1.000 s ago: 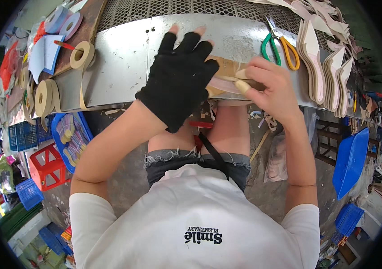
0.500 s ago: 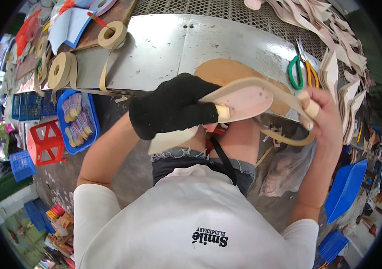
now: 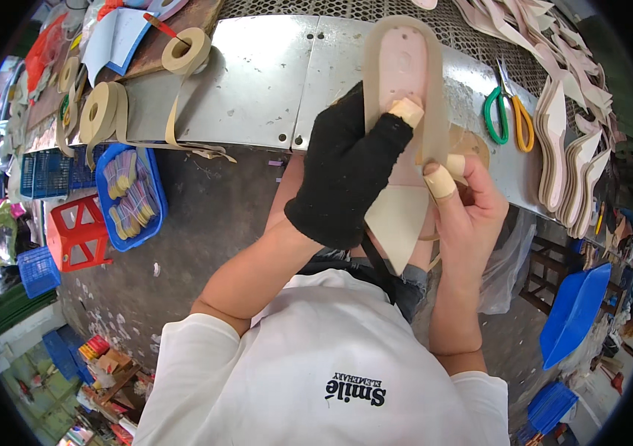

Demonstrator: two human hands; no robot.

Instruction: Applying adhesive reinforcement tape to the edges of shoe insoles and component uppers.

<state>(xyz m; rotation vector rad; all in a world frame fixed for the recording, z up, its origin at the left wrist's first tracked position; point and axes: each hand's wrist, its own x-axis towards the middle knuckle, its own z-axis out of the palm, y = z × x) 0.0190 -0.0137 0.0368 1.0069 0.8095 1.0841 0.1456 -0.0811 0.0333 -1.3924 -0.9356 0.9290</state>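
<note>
My left hand (image 3: 350, 167), in a black glove with the taped thumb tip bare, is closed around a pale pink shoe insole (image 3: 404, 70). The insole's rounded end points away from me; its pale pointed end (image 3: 399, 223) hangs toward my lap. A beige strip (image 3: 435, 89) runs around the rounded edge. My right hand (image 3: 472, 212), bare with tape on thumb and forefinger, pinches this strip at the insole's right edge. Part of the strip's loose tail shows below, partly hidden by the right hand. Behind the hands, a tan flat piece (image 3: 472, 145) lies on the metal table (image 3: 257, 82).
Scissors (image 3: 506, 91) with green and orange handles lie right of the insole. Stacked pale insole pieces (image 3: 552, 149) stand at the far right. Tape rolls (image 3: 186, 50) sit at the left. A blue basket (image 3: 154, 189) and red stool (image 3: 78, 234) stand on the floor.
The insole has turned from lying sideways to pointing away from me, over the table. My right hand has come in leftward and now pinches the strip close against the insole's edge.
</note>
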